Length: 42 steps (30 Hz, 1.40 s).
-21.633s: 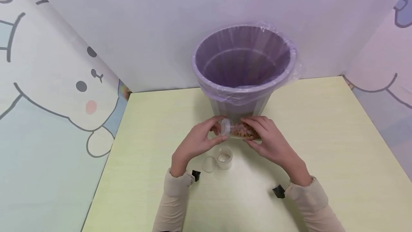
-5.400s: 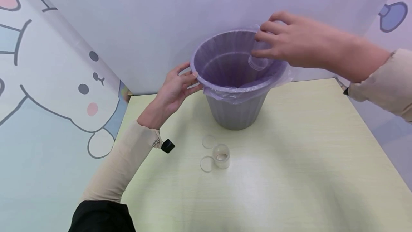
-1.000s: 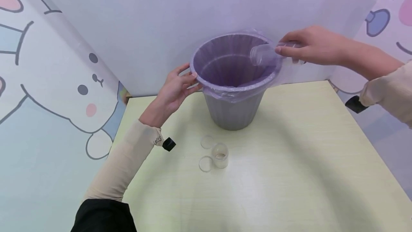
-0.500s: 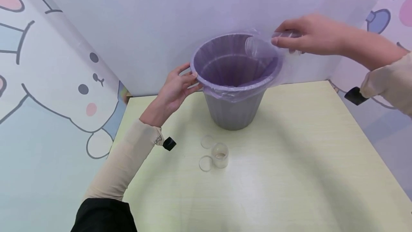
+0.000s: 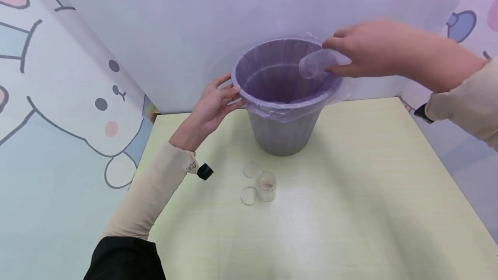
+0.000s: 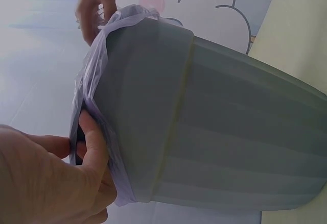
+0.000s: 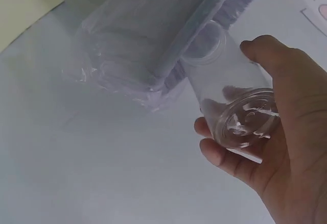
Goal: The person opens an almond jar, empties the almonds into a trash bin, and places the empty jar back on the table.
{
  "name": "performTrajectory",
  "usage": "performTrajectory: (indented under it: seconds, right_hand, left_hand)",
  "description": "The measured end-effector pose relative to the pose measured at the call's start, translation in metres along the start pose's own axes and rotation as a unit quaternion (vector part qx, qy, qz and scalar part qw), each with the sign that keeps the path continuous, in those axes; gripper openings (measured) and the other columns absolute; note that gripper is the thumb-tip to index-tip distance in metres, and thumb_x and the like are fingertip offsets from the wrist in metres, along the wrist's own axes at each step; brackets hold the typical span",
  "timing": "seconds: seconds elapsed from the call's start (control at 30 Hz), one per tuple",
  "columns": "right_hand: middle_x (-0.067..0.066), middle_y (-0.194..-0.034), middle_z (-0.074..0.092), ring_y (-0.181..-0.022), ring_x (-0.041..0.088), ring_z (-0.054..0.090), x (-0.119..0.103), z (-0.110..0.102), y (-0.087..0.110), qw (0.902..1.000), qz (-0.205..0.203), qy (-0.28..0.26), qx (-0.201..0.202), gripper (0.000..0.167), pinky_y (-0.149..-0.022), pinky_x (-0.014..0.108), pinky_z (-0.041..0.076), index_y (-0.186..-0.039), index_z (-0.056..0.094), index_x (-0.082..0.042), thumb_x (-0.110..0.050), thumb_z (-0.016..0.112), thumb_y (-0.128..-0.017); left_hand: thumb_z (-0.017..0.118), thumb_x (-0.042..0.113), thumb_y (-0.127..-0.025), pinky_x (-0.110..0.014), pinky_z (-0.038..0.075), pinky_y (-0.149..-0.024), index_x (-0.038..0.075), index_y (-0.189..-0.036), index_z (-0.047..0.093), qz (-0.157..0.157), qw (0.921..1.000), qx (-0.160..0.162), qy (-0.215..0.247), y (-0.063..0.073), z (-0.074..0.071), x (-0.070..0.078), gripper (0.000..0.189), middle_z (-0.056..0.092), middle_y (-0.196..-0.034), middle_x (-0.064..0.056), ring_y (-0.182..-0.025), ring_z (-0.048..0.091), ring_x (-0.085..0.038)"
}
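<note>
My right hand (image 5: 373,53) grips a clear plastic jar (image 5: 316,65) by its side, tilted with its open mouth down over the trash can (image 5: 283,131). In the right wrist view, the see-through jar (image 7: 225,76) shows nothing inside, its base facing the camera and its mouth at the can's rim. At the can's left rim, my left hand (image 5: 214,109) holds the edge and its liner between thumb and fingers. A thin purple bag (image 6: 94,71) lines the can and folds over the rim.
A small clear cup (image 5: 266,187) stands upright on the pale wooden table (image 5: 350,211), in front of the can. Beside it lie two clear round lids, a far lid (image 5: 250,170) and a near lid (image 5: 248,195). A plain wall (image 5: 194,20) rises behind.
The jar earlier held reddish-brown pieces, in both hands before the can; those pieces no longer show in it. The left hand moved to the rim. Just now the jar's mouth tipped further down.
</note>
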State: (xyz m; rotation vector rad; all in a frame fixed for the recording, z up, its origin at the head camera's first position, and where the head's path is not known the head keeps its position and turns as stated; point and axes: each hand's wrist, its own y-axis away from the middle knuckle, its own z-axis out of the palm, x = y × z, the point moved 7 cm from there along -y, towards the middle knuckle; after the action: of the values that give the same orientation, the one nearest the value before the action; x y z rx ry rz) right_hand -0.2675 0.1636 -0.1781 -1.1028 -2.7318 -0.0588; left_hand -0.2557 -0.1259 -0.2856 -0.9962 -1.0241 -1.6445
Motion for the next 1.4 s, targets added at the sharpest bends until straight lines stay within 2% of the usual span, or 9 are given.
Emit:
performTrajectory:
  seconds: [0.1,0.2,0.33,0.6,0.83,0.93,1.07,1.23,1.4]
  right_hand:
    - [0.029,-0.119,0.066,-0.103,0.046,0.064,-0.014,-0.007,0.001,0.9951,-0.052,0.069,0.048,0.058,-0.083,0.063,0.057,-0.137,0.058,0.005,-0.028,0.077,-0.093]
    - [0.027,-0.117,0.065,-0.099,0.045,0.061,-0.025,-0.012,0.002,0.9842,-0.088,0.124,0.089,0.058,-0.077,0.059,0.056,-0.135,0.059,0.004,-0.021,0.081,-0.087]
    - [0.026,-0.117,0.064,-0.098,0.044,0.058,-0.035,-0.011,0.002,0.9747,-0.113,0.161,0.106,0.053,-0.071,0.054,0.053,-0.128,0.062,0.002,-0.014,0.084,-0.083]
    - [0.022,-0.125,0.066,-0.107,0.044,0.059,-0.043,-0.006,-0.001,0.9847,-0.122,0.076,0.099,0.057,-0.081,0.059,0.054,-0.135,0.064,-0.003,-0.010,0.084,-0.081]
    - [0.019,-0.124,0.067,-0.104,0.040,0.062,-0.048,-0.008,-0.001,0.9878,-0.115,0.023,0.103,0.055,-0.084,0.057,0.057,-0.140,0.062,-0.004,-0.016,0.079,-0.089]
    - [0.019,-0.121,0.067,-0.101,0.039,0.062,-0.048,-0.006,-0.001,0.9900,-0.104,0.025,0.092,0.052,-0.080,0.056,0.057,-0.139,0.064,-0.005,-0.018,0.078,-0.090]
    - [0.020,-0.120,0.066,-0.102,0.042,0.059,-0.047,-0.003,0.000,0.9890,-0.105,0.059,0.087,0.050,-0.079,0.057,0.054,-0.132,0.068,-0.006,-0.011,0.083,-0.084]
    - [0.024,-0.125,0.063,-0.114,0.047,0.055,-0.047,-0.006,0.001,0.9825,-0.110,0.105,0.107,0.048,-0.089,0.064,0.048,-0.126,0.069,-0.007,0.007,0.078,-0.081]
    - [0.021,-0.129,0.062,-0.125,0.046,0.051,-0.049,-0.007,0.000,0.9815,-0.114,0.122,0.095,0.062,-0.100,0.066,0.045,-0.124,0.070,-0.009,0.017,0.081,-0.069]
  left_hand:
    - [0.054,0.000,-0.106,-0.028,0.063,-0.090,0.012,-0.160,0.034,0.001,1.0000,0.002,0.002,0.000,0.000,0.001,0.060,0.056,-0.141,-0.014,-0.098,0.066,-0.016]
    - [0.054,-0.001,-0.105,-0.028,0.063,-0.089,0.012,-0.160,0.034,0.002,1.0000,0.002,0.006,0.000,0.000,0.001,0.060,0.056,-0.141,-0.014,-0.099,0.067,-0.016]
    - [0.054,-0.001,-0.105,-0.028,0.063,-0.089,0.012,-0.160,0.034,0.003,0.9999,0.002,0.010,0.001,0.000,0.001,0.060,0.055,-0.142,-0.015,-0.099,0.067,-0.016]
    - [0.054,-0.001,-0.105,-0.028,0.063,-0.088,0.012,-0.160,0.034,0.003,0.9999,0.004,0.011,0.001,-0.002,0.000,0.060,0.054,-0.143,-0.016,-0.097,0.066,-0.015]
    - [0.054,-0.001,-0.105,-0.028,0.063,-0.089,0.012,-0.161,0.033,0.003,0.9999,0.005,0.010,0.003,-0.002,-0.001,0.061,0.054,-0.143,-0.016,-0.097,0.066,-0.016]
    - [0.055,-0.001,-0.105,-0.028,0.063,-0.090,0.012,-0.161,0.033,0.003,0.9999,0.002,0.012,0.003,-0.002,0.000,0.061,0.057,-0.136,-0.013,-0.097,0.066,-0.016]
    - [0.055,-0.001,-0.105,-0.028,0.063,-0.091,0.012,-0.161,0.033,0.001,0.9999,0.002,0.016,0.004,-0.003,0.000,0.061,0.059,-0.134,-0.011,-0.097,0.066,-0.016]
    - [0.054,-0.001,-0.105,-0.029,0.063,-0.090,0.012,-0.161,0.033,0.001,0.9999,0.005,0.014,0.006,-0.003,0.000,0.060,0.055,-0.143,-0.016,-0.098,0.067,-0.016]
    - [0.053,-0.001,-0.105,-0.029,0.063,-0.089,0.011,-0.160,0.034,0.004,0.9999,0.002,0.014,0.008,-0.002,0.001,0.060,0.061,-0.131,-0.011,-0.097,0.067,-0.016]
